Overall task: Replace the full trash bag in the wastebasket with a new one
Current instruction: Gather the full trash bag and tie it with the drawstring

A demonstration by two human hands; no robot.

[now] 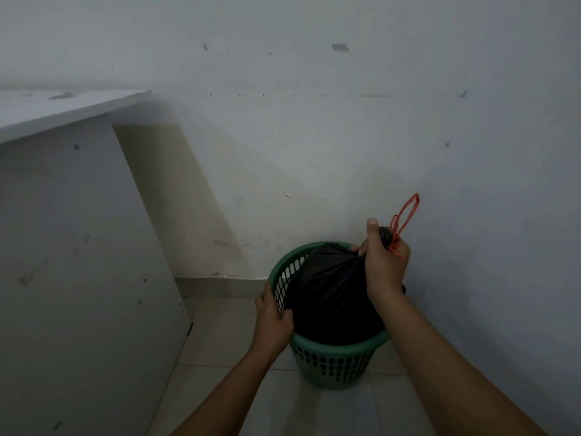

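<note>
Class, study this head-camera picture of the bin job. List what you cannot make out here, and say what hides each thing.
- Head view: what is inside the black trash bag; the opaque plastic hides it.
- Head view: the green wastebasket inside; the bag fills it.
- Head view: the knot of the red drawstring; the right hand grips over it.
- Head view: fingertips of the left hand; they curl over the rim.

Person's body in view: two forearms entering from the bottom edge, bare to the frame edge, no sleeves visible. Left hand point(273, 319) and right hand point(384, 262) both bare, no gloves. No watch or rings seen, though the light is dim, so small items might be missed.
</note>
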